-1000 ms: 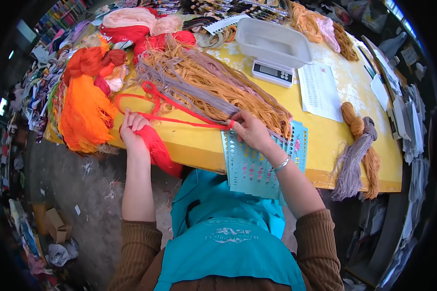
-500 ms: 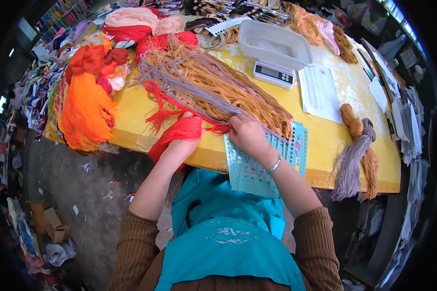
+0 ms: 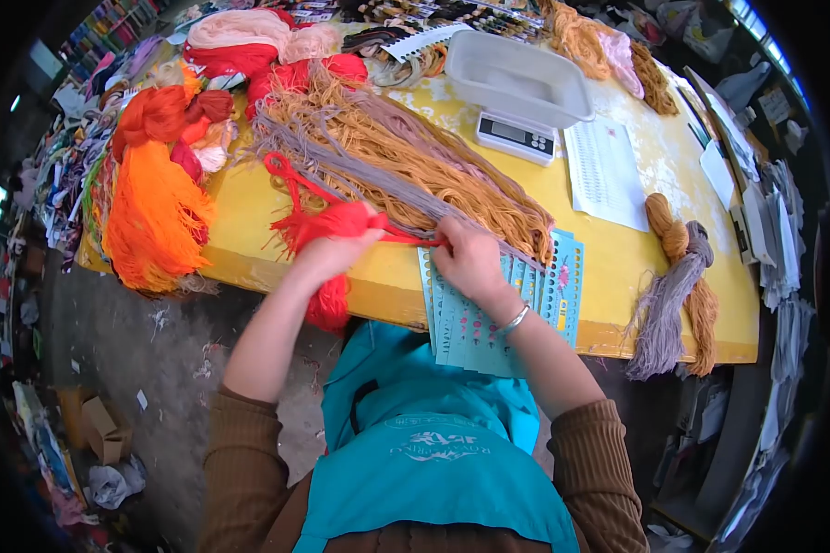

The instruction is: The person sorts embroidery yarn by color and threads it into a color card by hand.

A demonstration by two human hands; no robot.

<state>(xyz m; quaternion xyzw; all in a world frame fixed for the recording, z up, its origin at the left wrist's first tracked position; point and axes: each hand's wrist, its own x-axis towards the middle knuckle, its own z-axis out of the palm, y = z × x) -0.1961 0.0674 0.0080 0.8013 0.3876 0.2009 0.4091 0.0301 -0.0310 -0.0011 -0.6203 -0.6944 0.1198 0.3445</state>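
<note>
My left hand (image 3: 330,258) is closed around a skein of red thread (image 3: 328,302), part bunched above the fingers and part hanging past the table's front edge. Red strands stretch from it to my right hand (image 3: 470,264), whose fingers pinch their end. That hand rests over a fanned stack of light blue punched cards (image 3: 475,327) with small pink pictures. Just beyond both hands lies a long bundle of golden-brown thread (image 3: 443,170), with grey thread (image 3: 364,166) along its near side. A looped red cord end (image 3: 279,166) lies on the bundle's left part.
On the yellow table (image 3: 240,244), orange skeins (image 3: 157,212) hang at left and grey and tan skeins (image 3: 669,295) at right. Behind stand a digital scale (image 3: 515,138) and a clear plastic tub (image 3: 521,78). A printed sheet (image 3: 607,175) lies right of them.
My left hand has turned and moved slightly up and left, pulling the red strands longer. The red skein now hangs below that hand. My right hand stays nearly in place.
</note>
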